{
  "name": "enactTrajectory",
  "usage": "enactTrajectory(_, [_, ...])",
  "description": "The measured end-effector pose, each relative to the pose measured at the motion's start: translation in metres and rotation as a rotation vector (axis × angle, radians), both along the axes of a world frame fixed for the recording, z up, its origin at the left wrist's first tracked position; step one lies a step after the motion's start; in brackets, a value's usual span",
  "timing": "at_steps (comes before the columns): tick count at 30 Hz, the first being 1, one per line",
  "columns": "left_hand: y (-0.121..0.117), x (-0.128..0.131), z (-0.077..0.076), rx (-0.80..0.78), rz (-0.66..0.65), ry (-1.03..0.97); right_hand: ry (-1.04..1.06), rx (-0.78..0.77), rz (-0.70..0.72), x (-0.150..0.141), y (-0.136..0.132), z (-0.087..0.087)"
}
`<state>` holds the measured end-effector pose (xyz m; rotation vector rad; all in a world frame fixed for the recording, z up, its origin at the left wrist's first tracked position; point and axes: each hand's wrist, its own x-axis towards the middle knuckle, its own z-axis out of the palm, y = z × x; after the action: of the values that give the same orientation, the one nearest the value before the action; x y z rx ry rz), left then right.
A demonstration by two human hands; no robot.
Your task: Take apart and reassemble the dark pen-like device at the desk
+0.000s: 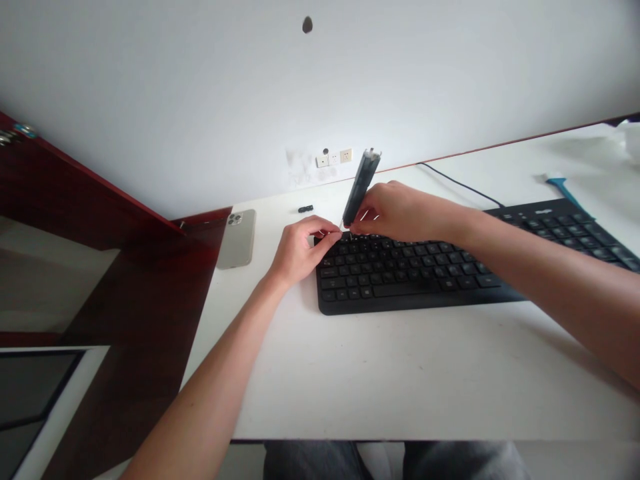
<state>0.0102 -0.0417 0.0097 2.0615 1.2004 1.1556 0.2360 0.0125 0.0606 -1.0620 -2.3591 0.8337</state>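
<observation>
My right hand [395, 210] holds a dark stick [362, 183], likely light, stiff, by its lower end; left hand [299, 248] pinched narrow.

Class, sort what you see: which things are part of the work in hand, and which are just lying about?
In the work:
Keyboard, beneath both hands
Dark tool, held by the right hand
Left hand, fingertips beside the tool's lower end

Lying about:
Phone, farther left
Blue-handled tool, by the keyboard's far edge; possibly related
Small black object, purpose unclear
</observation>
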Motion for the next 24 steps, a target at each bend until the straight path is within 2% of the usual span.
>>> enactTrajectory(9, [-0.001,-0.003,0.005,0.027,-0.007,0.064,0.000,-0.028,-0.008,-0.004,-0.003,-0.001])
enactTrajectory(12, [-0.001,-0.006,0.006,0.013,-0.001,0.138,0.003,-0.013,-0.010,-0.005,-0.006,0.001])
enactTrajectory(16, [-0.001,-0.008,0.003,-0.018,-0.055,0.232,0.009,-0.044,-0.009,-0.005,-0.010,0.003])
enactTrajectory(24, [0.008,-0.010,-0.009,-0.097,-0.119,0.139,0.004,-0.038,-0.033,-0.007,-0.014,-0.003])
